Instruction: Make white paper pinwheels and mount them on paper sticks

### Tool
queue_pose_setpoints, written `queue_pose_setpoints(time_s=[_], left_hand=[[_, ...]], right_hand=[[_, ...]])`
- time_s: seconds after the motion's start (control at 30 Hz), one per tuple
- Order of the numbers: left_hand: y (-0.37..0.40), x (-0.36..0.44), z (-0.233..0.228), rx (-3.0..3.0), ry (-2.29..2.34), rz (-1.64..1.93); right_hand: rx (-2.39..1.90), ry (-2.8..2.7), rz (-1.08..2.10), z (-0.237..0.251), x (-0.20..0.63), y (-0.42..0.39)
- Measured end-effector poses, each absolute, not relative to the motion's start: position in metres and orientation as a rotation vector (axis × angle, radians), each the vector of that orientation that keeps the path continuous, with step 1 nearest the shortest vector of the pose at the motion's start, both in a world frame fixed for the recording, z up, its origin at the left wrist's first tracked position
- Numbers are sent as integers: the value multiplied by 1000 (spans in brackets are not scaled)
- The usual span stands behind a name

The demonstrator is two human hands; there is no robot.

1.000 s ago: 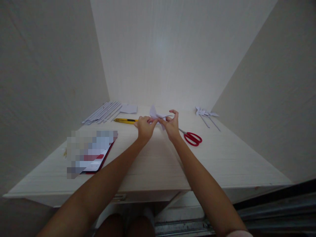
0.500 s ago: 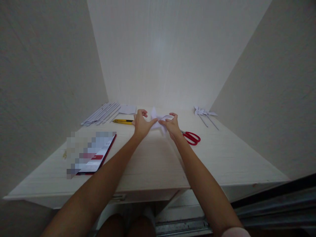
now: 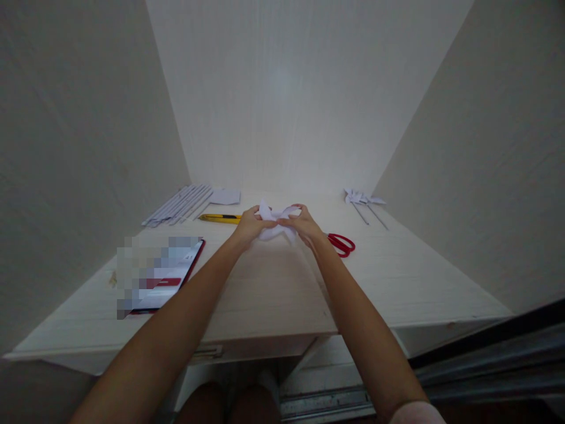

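Gripping a folded white paper piece (image 3: 276,222), the left hand (image 3: 248,225) and the right hand (image 3: 303,224) meet just above the middle of the pale wooden surface (image 3: 273,288), fingers pinched on its folds. Red-handled scissors (image 3: 341,243) lie just right of the right hand. A yellow utility knife (image 3: 219,218) lies just left of the left hand. Rolled paper sticks (image 3: 176,205) rest far left; finished paper pinwheels (image 3: 364,202) rest far right.

The counter (image 3: 273,294) lies bare in front. A yellow knife (image 3: 219,218) flanks the left side, red scissors (image 3: 341,243) the right, paper rolls (image 3: 176,205) and pinwheels (image 3: 364,201) stand farther back.
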State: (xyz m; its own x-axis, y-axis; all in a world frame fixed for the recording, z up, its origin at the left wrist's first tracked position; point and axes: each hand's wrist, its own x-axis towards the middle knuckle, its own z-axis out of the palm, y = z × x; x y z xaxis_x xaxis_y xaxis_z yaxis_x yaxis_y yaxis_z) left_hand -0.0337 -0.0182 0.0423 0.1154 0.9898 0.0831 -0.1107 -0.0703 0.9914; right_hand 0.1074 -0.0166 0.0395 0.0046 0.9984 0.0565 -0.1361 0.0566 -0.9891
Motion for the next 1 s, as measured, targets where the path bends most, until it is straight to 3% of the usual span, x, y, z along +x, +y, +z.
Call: queue_pose_setpoints(time_s=[0.57, 1.0], left_hand=[[7, -47, 32, 740, 951, 1726], [11, -47, 34, 590, 873, 1669]], right_hand=[[-1118, -853, 1036, 49, 116, -18], [-1143, -965, 1003, 45, 113, -17]])
